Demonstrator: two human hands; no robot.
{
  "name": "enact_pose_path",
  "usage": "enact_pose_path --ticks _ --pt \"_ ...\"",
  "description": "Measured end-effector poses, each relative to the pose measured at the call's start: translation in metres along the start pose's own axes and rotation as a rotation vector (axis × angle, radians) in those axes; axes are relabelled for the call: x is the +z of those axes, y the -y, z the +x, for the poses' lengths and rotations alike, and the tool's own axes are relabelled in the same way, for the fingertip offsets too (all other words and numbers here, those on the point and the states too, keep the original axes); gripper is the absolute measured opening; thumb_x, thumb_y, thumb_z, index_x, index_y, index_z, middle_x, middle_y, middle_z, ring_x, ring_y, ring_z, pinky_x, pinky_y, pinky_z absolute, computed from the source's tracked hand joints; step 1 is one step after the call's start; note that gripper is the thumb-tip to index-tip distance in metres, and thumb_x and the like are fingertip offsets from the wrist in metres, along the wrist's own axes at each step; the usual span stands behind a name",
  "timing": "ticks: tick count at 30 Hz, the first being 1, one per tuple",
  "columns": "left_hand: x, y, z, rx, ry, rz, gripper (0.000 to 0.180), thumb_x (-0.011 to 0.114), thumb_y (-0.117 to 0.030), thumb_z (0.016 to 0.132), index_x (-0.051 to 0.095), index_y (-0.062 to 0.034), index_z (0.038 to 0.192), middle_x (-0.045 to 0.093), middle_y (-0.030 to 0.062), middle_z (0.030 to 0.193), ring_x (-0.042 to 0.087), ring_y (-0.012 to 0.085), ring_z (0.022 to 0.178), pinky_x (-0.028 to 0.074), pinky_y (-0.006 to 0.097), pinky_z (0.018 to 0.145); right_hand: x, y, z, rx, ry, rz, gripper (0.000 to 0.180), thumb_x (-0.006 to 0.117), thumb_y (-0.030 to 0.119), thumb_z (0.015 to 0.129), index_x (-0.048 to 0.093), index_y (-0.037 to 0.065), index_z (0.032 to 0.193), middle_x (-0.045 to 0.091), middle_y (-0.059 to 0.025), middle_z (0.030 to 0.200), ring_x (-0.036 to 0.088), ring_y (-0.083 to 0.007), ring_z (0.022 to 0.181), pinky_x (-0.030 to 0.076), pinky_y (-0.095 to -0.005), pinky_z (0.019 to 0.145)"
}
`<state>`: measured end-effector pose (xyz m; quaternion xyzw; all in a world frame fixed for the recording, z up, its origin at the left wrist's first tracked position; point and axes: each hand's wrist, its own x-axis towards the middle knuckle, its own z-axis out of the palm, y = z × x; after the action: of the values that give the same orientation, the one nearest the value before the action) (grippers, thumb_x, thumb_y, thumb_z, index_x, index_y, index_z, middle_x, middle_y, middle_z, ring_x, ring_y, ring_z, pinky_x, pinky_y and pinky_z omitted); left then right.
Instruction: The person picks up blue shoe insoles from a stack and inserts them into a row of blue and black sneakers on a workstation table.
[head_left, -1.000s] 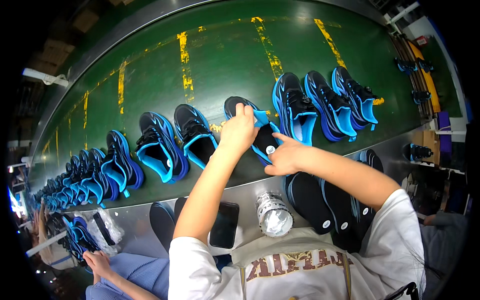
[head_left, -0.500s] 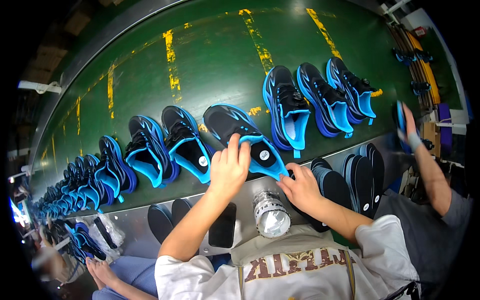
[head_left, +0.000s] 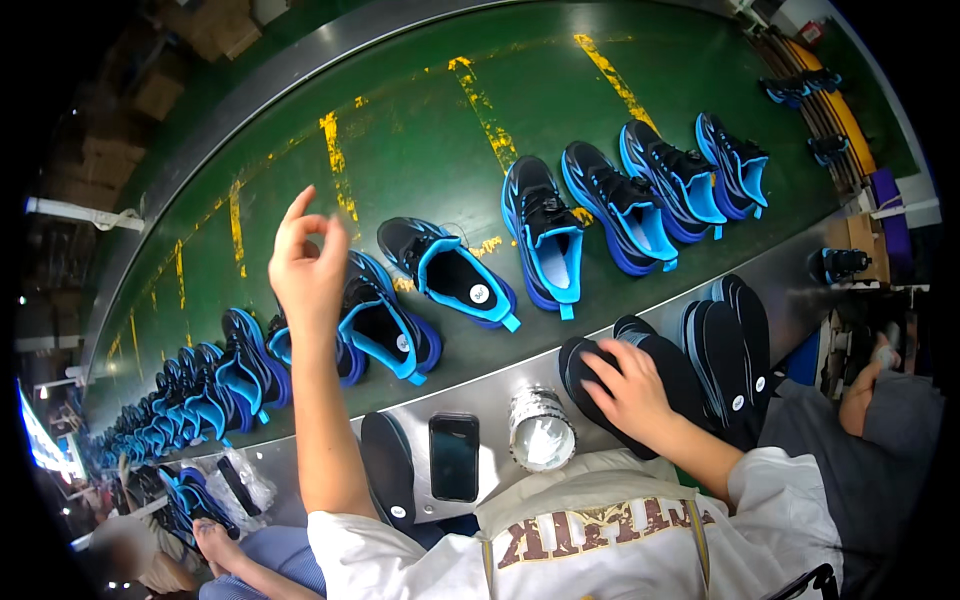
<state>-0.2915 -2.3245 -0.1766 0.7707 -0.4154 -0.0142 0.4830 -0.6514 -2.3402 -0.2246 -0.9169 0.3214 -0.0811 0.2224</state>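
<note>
My left hand (head_left: pixel 312 250) is raised above the green belt, left of a black and blue sneaker (head_left: pixel 400 238). Its fingers are partly curled, one points upward, and I see nothing in them. Inside that sneaker lies a black insole (head_left: pixel 455 280) with a round white sticker at the heel. My right hand (head_left: pixel 630 395) rests with spread fingers on a pile of black insoles (head_left: pixel 585 362) along the metal edge. Another sneaker (head_left: pixel 368 340) stands just left of the first, partly covered by my left hand and forearm.
More sneakers (head_left: pixel 540 225) line the belt (head_left: pixel 410 130) on both sides. On the metal ledge are a phone (head_left: pixel 454 455), a round clear container (head_left: pixel 540 435), an insole (head_left: pixel 385 450) and further insole piles (head_left: pixel 720 360). Other people sit at left and right.
My left hand has let go of the sneaker and moved up and left. My right hand has gone from its heel to the insole pile. Another sneaker now stands at the right.
</note>
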Motion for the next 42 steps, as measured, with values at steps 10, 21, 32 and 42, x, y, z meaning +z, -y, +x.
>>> enact_pose_path --ticks 10,21,32,42 --pt "0.110 -0.048 -0.053 -0.056 0.561 -0.088 0.035 0.060 -0.026 0.073 0.044 -0.0040 0.094 0.051 0.0120 0.068 0.052 0.0262 0.060 0.043 0.036 0.055 -0.004 -0.008 -0.109 0.260 0.065 -0.102 0.046 0.072 0.025 0.060 0.053 0.005 0.097 0.045 -0.0139 0.111 0.043 -0.0299 0.103 0.031 -0.0415 0.086" --pt "0.191 -0.032 -0.033 -0.093 0.670 -0.043 0.041 0.059 -0.038 0.079 0.057 0.0013 0.088 0.056 0.0079 0.073 0.053 0.0175 0.061 0.042 0.030 0.055 -0.060 -0.017 -0.057 0.182 -0.181 0.342 0.042 0.072 0.015 0.061 0.055 0.003 0.097 0.043 -0.0161 0.110 0.046 -0.0328 0.094 0.041 -0.0380 0.081" --pt "0.203 -0.032 -0.075 -0.556 0.312 -0.527 0.035 0.067 -0.030 0.076 0.057 0.0026 0.078 0.044 -0.0057 0.057 0.035 0.0028 0.051 0.025 0.019 0.045 -0.133 -0.037 0.065 -0.309 -0.279 -0.061 0.011 0.062 0.004 0.064 0.058 -0.002 0.072 0.053 -0.0163 0.107 0.051 -0.0282 0.083 0.044 -0.0349 0.075" --pt "0.207 -0.028 -0.068 -0.779 0.362 -0.681 0.033 0.067 -0.035 0.075 0.055 -0.0049 0.074 0.043 -0.0035 0.052 0.035 0.0044 0.040 0.023 0.019 0.037 -0.015 -0.088 0.114 -0.228 0.020 -0.265 0.009 0.057 0.009 0.067 0.059 0.001 0.069 0.057 -0.0149 0.102 0.051 -0.0254 0.083 0.043 -0.0323 0.075"
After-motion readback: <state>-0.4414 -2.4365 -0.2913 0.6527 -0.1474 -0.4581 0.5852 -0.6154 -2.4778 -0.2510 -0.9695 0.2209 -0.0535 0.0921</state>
